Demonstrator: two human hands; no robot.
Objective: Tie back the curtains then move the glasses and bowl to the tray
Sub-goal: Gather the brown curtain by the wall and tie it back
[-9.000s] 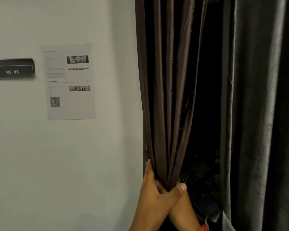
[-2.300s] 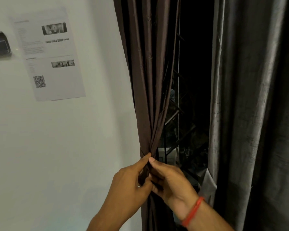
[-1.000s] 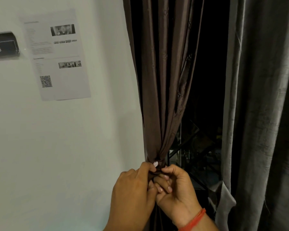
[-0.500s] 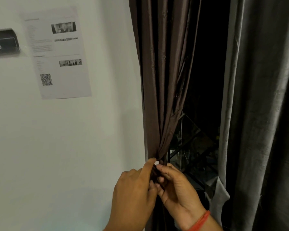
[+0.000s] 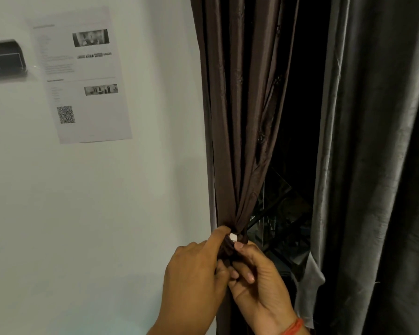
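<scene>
— Head view: where's the dark brown satin curtain point(image 5: 240, 117)?
— Twelve o'clock, bunched beside the white wall point(image 5: 107, 201).
— Hands?
— Left hand point(image 5: 194, 281) and right hand point(image 5: 259, 286) both pinch its gathered waist, around a small white tab point(image 5: 233, 237). A grey velvet curtain point(image 5: 373, 153) hangs at three o'clock.

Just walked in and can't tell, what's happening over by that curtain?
A person is tying back the brown curtain beside the wall. Left hand and right hand both pinch the tie around the gathered fabric. The grey curtain hangs loose. No glasses, bowl or tray in view.
</scene>
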